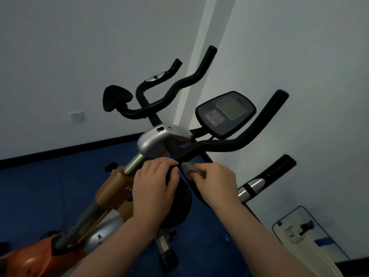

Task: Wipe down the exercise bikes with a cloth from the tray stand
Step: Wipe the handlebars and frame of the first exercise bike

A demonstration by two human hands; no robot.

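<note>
An orange and silver exercise bike (113,188) fills the middle of the head view, with black handlebars (235,143) and a dark console (225,113) above them. My right hand (215,182) pinches a small grey cloth (189,168) against the near black handlebar tube. My left hand (153,186) lies beside it with fingers curled over a round black part of the bike just below the silver stem cover (153,141). The two hands are almost touching. Most of the cloth is hidden under my right fingers.
A second bike's black handlebar and saddle (116,96) rise behind near the white wall. A white board with small fittings (299,230) leans at the lower right. Blue floor mat (40,188) spreads underneath. A wall socket (76,116) sits at left.
</note>
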